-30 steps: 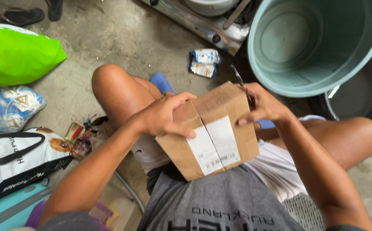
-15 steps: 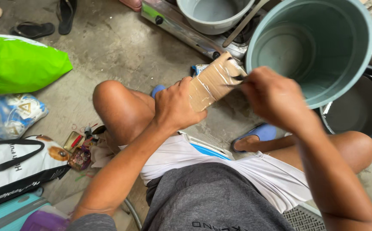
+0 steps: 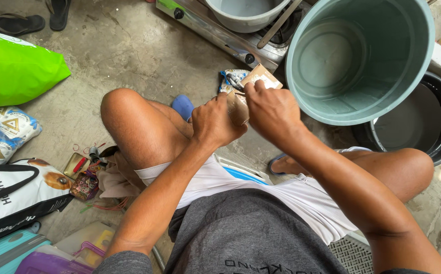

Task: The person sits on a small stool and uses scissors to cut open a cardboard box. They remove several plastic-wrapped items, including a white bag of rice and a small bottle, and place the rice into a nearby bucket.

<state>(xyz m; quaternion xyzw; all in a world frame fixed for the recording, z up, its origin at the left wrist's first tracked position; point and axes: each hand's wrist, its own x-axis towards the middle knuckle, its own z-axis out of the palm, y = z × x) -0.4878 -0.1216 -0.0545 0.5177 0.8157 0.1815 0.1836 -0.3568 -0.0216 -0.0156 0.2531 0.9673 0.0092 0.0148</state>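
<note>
Since a second ago the cardboard box has gone from lying broad-side on the lap to being held out past the knees, turned so you mostly see one narrow taped end, close to the big grey-green bucket.

Left hand is wrapped tight around the near side of the box, fingers curled shut on it, looks like it's just there to keep the thing steady. Right hand is closed too, knuckles up, pinching at the top edge where the tape runs. There might be a thin dark tool in that hand poking at the seam, but it's too small to say for sure. My guess is the box is held up and tilted like that so the taped seam faces the person.

Around it: a stove with a grey pot on the concrete floor, a black basin next to the bucket, a green bag off to the left, and a black-and-white tote by the left knee.
</note>
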